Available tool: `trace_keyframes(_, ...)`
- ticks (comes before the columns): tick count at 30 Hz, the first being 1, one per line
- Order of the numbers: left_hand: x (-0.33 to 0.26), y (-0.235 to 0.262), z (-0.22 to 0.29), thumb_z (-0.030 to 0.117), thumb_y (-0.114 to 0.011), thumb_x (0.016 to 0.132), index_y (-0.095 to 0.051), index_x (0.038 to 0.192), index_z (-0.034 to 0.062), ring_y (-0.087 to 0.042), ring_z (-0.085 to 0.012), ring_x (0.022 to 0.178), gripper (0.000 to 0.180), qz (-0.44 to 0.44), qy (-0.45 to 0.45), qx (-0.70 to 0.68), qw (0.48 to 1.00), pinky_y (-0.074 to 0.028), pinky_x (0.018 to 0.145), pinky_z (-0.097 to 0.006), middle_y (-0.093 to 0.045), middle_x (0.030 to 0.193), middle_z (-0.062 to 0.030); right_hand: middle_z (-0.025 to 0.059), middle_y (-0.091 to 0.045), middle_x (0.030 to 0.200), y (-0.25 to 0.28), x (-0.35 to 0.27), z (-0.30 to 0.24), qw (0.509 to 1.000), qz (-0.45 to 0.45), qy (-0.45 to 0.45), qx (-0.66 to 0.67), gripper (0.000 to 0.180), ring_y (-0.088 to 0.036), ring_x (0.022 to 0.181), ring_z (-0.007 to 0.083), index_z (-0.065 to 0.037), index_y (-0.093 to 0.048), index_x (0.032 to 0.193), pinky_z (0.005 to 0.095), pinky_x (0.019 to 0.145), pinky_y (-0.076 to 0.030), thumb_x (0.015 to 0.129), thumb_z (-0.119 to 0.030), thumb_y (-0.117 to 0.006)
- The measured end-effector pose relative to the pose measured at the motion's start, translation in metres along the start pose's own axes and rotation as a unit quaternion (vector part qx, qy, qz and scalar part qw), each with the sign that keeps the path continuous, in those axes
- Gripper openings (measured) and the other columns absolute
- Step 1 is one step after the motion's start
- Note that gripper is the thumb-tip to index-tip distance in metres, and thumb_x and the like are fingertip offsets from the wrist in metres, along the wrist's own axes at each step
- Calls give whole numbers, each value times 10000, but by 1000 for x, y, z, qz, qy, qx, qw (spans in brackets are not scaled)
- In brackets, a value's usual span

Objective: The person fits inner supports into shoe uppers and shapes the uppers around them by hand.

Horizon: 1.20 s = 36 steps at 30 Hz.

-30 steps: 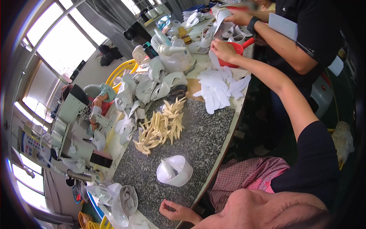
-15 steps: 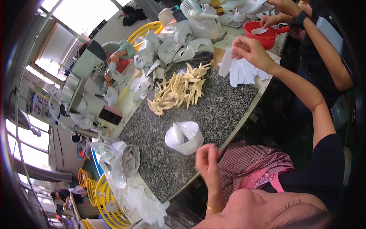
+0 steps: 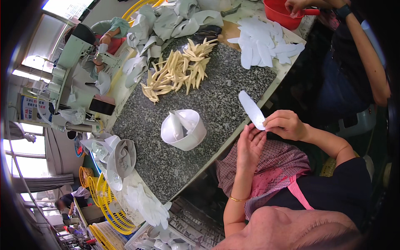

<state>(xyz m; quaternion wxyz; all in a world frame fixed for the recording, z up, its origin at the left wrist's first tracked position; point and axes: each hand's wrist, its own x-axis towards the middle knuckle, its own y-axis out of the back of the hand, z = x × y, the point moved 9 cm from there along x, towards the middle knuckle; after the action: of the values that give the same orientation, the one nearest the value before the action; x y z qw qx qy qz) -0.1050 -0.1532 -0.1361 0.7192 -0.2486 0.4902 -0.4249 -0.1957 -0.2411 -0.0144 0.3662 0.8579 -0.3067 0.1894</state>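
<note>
My right hand (image 3: 286, 125) pinches one end of a long, white, round-ended piece shaped like an insole (image 3: 251, 109), holding it over the near edge of the table. My left hand (image 3: 251, 151) is open, palm up, its fingertips close under that same end; whether they touch it I cannot tell. On the dark speckled slab (image 3: 146, 150) stands a white, cup-like band (image 3: 192, 137) with pointed white pieces inside. Beyond it is a heap of beige, curved, tapered strips (image 3: 179, 71). A loose pile of similar white insole-shaped pieces (image 3: 260, 43) lies at the far right of the slab.
Grey-white cut pieces (image 3: 166, 21) are heaped at the back. A co-worker's hand (image 3: 296, 6) is over a red pot (image 3: 279, 14). A phone (image 3: 102, 105), white gloves (image 3: 146, 204) and yellow baskets (image 3: 109, 204) are leftward. Another person sits at a sewing machine (image 3: 77, 46).
My right hand has come from the pile back toward me with the white insole-shaped piece. My left hand has risen and opened beside it. The view has shifted.
</note>
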Motion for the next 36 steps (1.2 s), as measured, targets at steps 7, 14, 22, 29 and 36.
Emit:
trace_keyframes(7,6,-1,-2,151,-613,976,-534,1239,31,-628,-156,1043,300,20,-38,17,999,-520,875,-274,-621,1169,-67,52,-676,922,-1,-10,-13,992,-44,117,-18,179,-619,711,216,-54,-675,973,327,635,-495,809,-36,-746)
trace_keyframes(14,-4,-9,1,42,-575,964,-499,1285,-11,-652,-190,1027,334,31,-45,24,998,-563,853,-280,-616,1189,-118,72,-668,887,15,-16,35,995,51,-77,25,257,-643,780,186,-41,-703,1069,308,699,-519,817,4,-721)
trace_keyframes(22,-13,-7,-4,46,-574,969,-478,1287,-12,-657,-188,1020,338,28,-42,24,998,-568,858,-285,-617,1166,-122,94,-719,970,-5,-3,46,990,-6,-106,97,299,-700,880,213,-75,-760,1052,302,761,-557,763,3,-754)
trace_keyframes(29,-24,-3,1,91,-556,988,-465,1294,-8,-663,-185,999,334,31,-44,21,998,-578,846,-277,-621,1136,-119,93,-714,962,-14,1,45,988,-27,-84,123,296,-701,851,220,-84,-774,1010,301,751,-558,729,8,-770)
trace_keyframes(36,-71,2,33,142,-500,1025,-448,1361,8,-658,-235,1026,365,16,-20,160,987,-541,923,-334,-605,1156,-144,90,-699,962,-6,7,29,990,-16,-69,121,286,-681,881,222,-76,-762,949,311,767,-530,682,22,-776)
